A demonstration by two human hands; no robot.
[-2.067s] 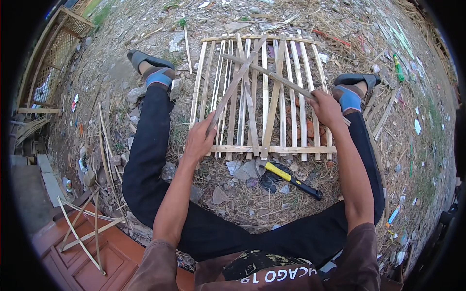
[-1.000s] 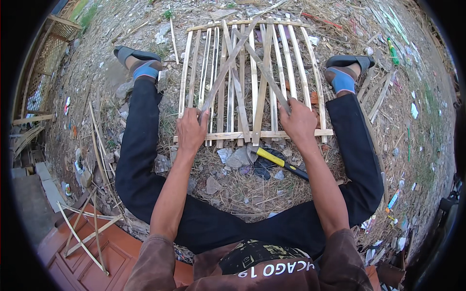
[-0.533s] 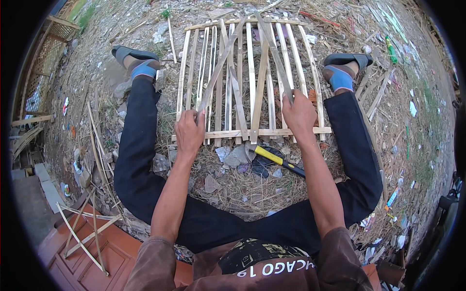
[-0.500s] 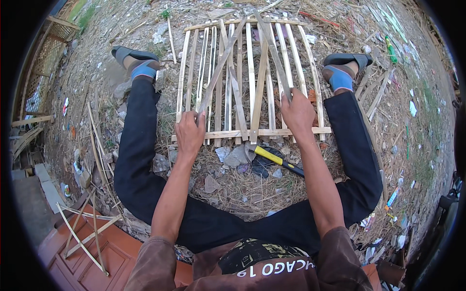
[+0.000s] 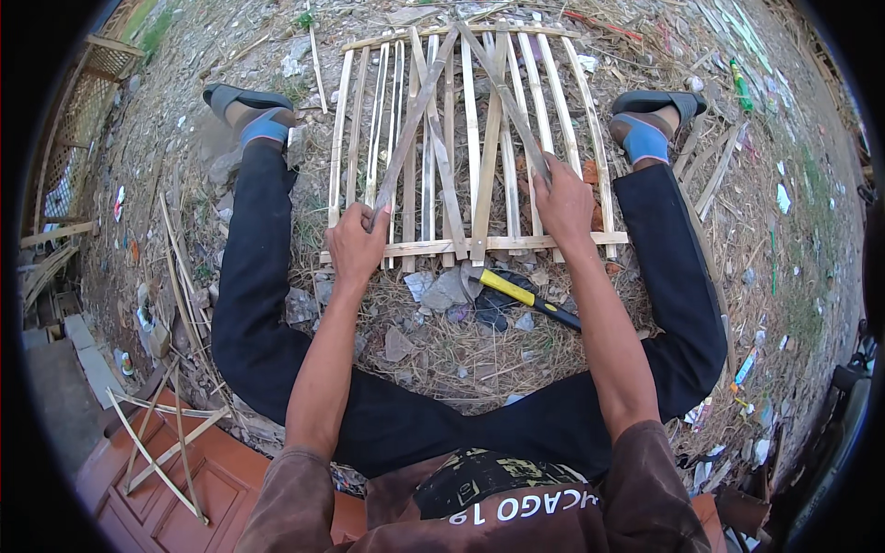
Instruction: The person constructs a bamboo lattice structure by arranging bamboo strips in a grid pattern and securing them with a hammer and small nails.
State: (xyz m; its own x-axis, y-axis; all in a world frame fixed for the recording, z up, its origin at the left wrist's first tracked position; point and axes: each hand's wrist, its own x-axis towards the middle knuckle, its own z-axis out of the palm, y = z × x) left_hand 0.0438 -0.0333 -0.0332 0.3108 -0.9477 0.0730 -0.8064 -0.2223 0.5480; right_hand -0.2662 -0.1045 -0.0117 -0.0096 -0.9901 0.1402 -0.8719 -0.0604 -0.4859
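Note:
On the ground between my legs lies a frame of thin wooden slats nailed to two crosswise rails, its near rail closest to me. My left hand grips the lower end of a grey-brown slat that slants across the frame. My right hand is closed on the lower end of a second grey-brown slat. The far ends of these two slats come together near the far rail, like an upside-down V. Two other slanting slats lie beneath them. A hammer with a yellow and black handle rests just below the near rail.
My sandalled feet stand on either side of the frame. Stones, dry grass and litter cover the ground. At lower left, several loose strips lie on a reddish-brown panelled board. A green bottle lies at far right.
The far ends of the two held slats have swung left, the right-hand slat's more, and now meet. My hands keep their grip. The whole view has shifted slightly.

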